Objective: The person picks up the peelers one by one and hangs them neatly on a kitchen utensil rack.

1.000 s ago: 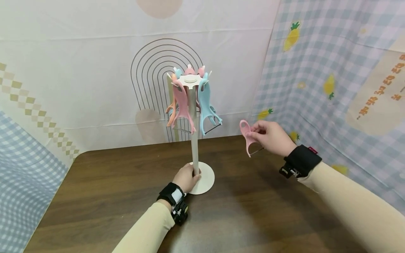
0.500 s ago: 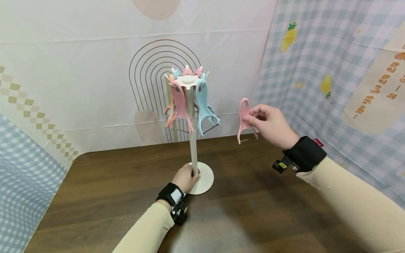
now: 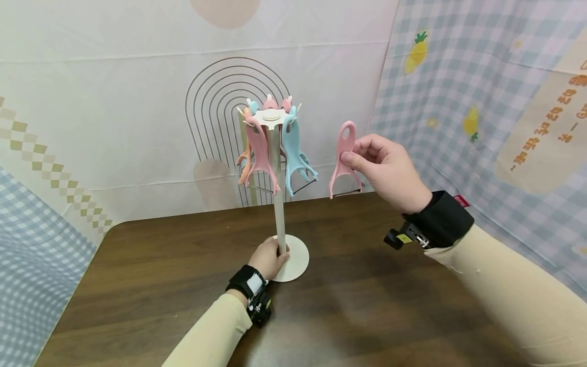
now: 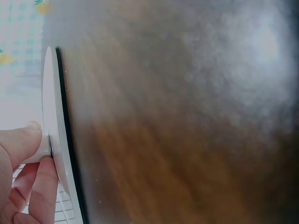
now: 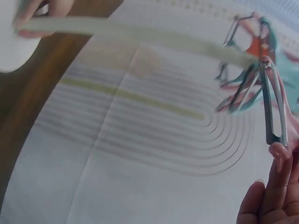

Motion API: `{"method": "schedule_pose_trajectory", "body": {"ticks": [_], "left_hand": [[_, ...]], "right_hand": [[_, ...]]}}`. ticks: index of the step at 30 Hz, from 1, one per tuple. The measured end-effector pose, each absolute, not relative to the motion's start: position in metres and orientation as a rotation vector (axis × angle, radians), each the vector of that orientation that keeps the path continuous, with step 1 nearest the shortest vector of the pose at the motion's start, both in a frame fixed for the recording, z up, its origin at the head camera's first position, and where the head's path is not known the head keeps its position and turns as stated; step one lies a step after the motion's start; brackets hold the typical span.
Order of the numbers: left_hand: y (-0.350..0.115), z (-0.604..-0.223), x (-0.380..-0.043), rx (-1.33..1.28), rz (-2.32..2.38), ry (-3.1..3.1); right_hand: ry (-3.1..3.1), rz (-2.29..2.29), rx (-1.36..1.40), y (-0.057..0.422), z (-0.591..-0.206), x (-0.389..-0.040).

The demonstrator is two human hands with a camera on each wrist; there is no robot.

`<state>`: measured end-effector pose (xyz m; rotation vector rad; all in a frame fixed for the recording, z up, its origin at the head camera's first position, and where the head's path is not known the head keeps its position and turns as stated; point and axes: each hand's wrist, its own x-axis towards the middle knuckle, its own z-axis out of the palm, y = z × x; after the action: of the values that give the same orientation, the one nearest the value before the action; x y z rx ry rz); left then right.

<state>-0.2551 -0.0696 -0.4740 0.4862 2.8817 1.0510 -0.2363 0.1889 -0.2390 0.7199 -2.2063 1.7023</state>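
A white stand [image 3: 279,214] with a round base [image 3: 298,260] stands upright on the table, several peelers hanging from its hooked top. Facing me on it are a pink peeler [image 3: 259,153] and a light blue peeler [image 3: 294,153], with an orange peeler [image 3: 246,160] at the left. Low on the pole, just above the base, my left hand [image 3: 267,260] grips it; the left wrist view shows thumb and fingers round the pole [image 4: 44,148]. To the right of the stand, my right hand [image 3: 385,168] pinches another pink peeler [image 3: 345,158] in the air, loop up and blade [image 5: 274,105] down.
The brown wooden table [image 3: 160,285] carries the stand near its back edge. Behind it hangs a white cloth [image 3: 114,127] with printed arches. A blue checked cloth [image 3: 458,92] closes off the right side, and another checked cloth [image 3: 36,265] lies at the left.
My right hand has raised the pink peeler and brought it left toward the stand, turning it more upright. My left hand has stayed on the pole.
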Motion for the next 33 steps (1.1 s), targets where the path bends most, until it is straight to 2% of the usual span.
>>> {"method": "schedule_pose_trajectory", "body": {"ticks": [13, 22, 33], "left_hand": [[-0.071, -0.476, -0.256, 0.517, 1.049, 2.891], [-0.07, -0.475, -0.256, 0.528, 1.034, 2.902], [-0.07, -0.475, -0.256, 0.544, 1.049, 2.909]], "right_hand": [[-2.155, 1.841, 0.912, 0.151, -0.216, -0.224], [-2.226, 1.698, 1.024, 0.127, -0.205, -0.22], [-2.335, 1.565, 0.936, 0.116, -0.201, -0.224]]}}
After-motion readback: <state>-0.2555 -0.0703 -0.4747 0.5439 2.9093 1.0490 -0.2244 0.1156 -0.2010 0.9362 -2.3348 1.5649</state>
